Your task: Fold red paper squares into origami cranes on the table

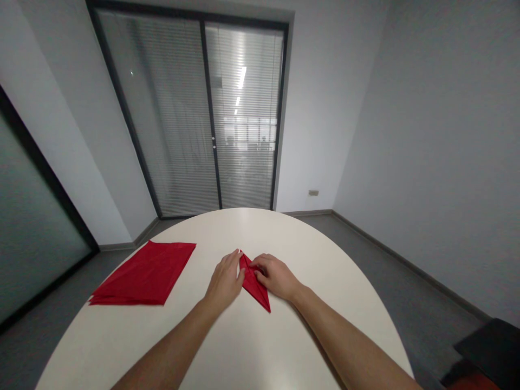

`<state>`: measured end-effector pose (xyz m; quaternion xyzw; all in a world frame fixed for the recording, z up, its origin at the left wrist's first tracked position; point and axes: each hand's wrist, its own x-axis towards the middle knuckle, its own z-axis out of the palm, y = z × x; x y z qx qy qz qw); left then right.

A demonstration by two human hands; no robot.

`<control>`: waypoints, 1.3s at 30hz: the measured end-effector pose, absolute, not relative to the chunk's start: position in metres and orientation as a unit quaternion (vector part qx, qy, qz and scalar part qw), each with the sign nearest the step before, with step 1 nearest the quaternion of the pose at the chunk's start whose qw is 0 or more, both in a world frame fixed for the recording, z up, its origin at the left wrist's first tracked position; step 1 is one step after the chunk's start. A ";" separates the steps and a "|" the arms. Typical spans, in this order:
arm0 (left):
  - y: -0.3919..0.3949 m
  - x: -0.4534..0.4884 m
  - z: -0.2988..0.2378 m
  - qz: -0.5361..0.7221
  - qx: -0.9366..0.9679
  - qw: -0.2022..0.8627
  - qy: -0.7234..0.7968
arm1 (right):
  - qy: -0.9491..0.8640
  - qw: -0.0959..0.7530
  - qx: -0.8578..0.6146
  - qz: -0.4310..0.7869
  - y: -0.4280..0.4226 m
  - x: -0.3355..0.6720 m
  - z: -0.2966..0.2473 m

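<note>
A red sheet [257,292], cloth or paper I cannot tell, lies on the table folded into a narrow, pointed shape. Its far tip points away from me and its near tip slants toward the right. My left hand [225,280] rests along its left edge, fingers stretched out and the thumb touching the sheet. From the right, my right hand [278,276] reaches over the sheet with bent fingers, thumb and forefinger gripping its upper layer near the middle. What lies under the right fingertips is partly hidden.
A stack of larger red sheets [142,275] lies flat on the left of the round white table [244,227]. Beyond the table stand glass doors with blinds [182,130]. A dark chair [491,346] is at the lower right.
</note>
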<state>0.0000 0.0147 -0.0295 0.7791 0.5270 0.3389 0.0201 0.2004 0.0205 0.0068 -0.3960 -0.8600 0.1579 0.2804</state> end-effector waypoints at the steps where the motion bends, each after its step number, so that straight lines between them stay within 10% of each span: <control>1: 0.015 0.000 -0.030 0.335 0.781 0.018 0.527 | -0.866 0.280 -0.383 0.156 0.021 0.201 0.006; 39: 0.003 0.001 -0.005 0.233 0.840 0.034 0.488 | -0.883 0.167 -0.425 0.110 0.008 0.198 0.006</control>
